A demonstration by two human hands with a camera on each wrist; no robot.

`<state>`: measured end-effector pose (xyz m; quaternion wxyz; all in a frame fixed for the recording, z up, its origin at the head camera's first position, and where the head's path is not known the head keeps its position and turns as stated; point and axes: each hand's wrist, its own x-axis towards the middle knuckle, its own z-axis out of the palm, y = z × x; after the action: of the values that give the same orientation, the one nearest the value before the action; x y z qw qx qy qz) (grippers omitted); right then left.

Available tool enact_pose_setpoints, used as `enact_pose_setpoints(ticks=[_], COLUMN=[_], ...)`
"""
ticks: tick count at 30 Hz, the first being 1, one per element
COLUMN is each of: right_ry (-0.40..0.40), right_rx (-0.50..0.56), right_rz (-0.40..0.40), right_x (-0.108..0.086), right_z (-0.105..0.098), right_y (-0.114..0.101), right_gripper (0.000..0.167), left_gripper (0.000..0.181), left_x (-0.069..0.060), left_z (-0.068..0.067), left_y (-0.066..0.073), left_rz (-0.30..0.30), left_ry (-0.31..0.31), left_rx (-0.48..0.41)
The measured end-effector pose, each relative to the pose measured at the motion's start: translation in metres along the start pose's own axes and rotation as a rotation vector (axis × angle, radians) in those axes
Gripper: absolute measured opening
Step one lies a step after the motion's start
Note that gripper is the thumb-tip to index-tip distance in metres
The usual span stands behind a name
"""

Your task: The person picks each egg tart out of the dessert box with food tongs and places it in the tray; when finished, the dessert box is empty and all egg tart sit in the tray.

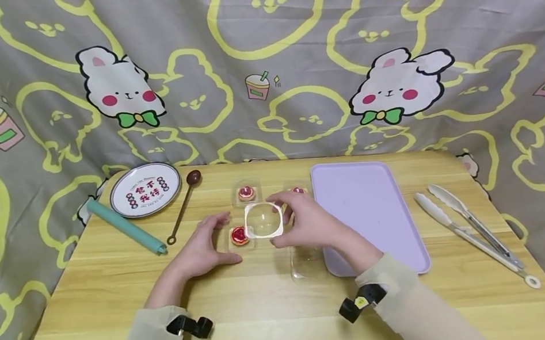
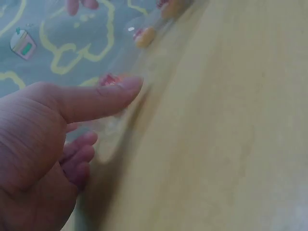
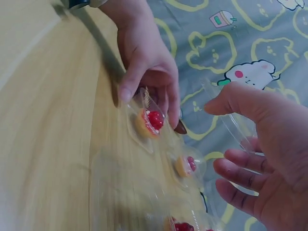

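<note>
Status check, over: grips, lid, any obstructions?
Right grip pinching clear lid, held aloft. Left grip beside front tart. Nothing visibly blocking between lid and tart.

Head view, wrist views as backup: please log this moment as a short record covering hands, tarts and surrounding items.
Left hand: the left hand is beside the front tart, thumb and fingers apart; touch unclear
Right hand: the right hand holds a clear plastic cover above the wooden table
Other tarts: back tart; right tart, partly hidden
Right side: lavender tray, tongs
Left side: white plate, brown spoon, teal roll
Backdrop: curtain with rabbit prints
</note>
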<state>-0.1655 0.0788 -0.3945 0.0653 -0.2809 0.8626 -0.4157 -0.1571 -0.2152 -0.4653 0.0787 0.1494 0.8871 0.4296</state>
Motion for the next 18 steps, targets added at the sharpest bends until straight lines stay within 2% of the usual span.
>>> enact_pose_setpoints(ticks=[3, 5, 9, 12, 15, 18], right_ry=[0.021, 0.028, 0.027, 0.031, 0.049, 0.065], right_rx=[0.006, 0.011, 0.022, 0.045, 0.099, 0.19], right_rz=[-0.032, -0.052, -0.076, -0.079, -0.085, -0.094], right_x=[-0.01, -0.016, -0.026, -0.032, -0.038, -0.044], right_z=[-0.006, -0.008, -0.012, -0.014, -0.016, -0.018], right_y=[0.001, 0.001, 0.0, -0.001, -0.001, 0.0], right_gripper=[0.081, 0.08, 0.078, 0.078, 0.078, 0.076], left_gripper=[0.117, 0.115, 0.106, 0.094, 0.079, 0.068], left_x=[-0.003, -0.004, -0.006, -0.007, -0.007, -0.007], left_z=[-0.002, -0.003, 0.0, 0.007, 0.014, 0.02], left_y=[0.009, 0.02, 0.047, 0.066, 0.079, 0.086], left_rz=[0.025, 0.066, 0.215, 0.298, 0.31, 0.291], left_ry=[0.02, 0.035, 0.03, -0.014, -0.045, -0.043], left_rx=[0.002, -0.013, -0.113, -0.221, -0.275, -0.293])
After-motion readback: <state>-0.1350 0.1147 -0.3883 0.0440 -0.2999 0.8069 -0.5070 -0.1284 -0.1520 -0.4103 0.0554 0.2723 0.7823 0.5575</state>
